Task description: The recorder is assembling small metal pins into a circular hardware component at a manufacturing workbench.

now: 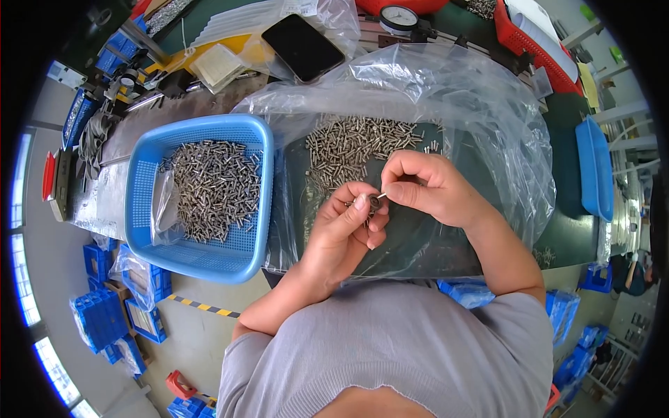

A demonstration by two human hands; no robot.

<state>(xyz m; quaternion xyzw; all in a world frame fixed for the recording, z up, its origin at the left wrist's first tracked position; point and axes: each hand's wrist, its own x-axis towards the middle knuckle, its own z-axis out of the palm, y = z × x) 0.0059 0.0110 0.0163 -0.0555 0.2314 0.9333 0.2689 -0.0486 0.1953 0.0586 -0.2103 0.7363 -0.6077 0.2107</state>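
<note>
My left hand [339,228] is closed around a small dark ring-shaped metal part [375,202], gripped between thumb and fingers, with maybe more small pieces in the curled fingers. Thumb and forefinger of my right hand [440,191] pinch a thin, light-coloured pin [382,196]. Its tip meets the ring-shaped part, though whether it sits inside the hole I cannot tell. Just beyond both hands, a pile of small metal pins [352,143] is spread on a clear plastic sheet [498,104]. To the left, a blue plastic basket [259,254] holds many more metal pins [216,191].
A black phone [303,47] lies at the back, beside a dial gauge [398,19]. Red baskets stand at the far right, one with papers [543,42]. A blue tray [592,167] sits at the right table edge. Blue crates [101,317] stand on the floor, left.
</note>
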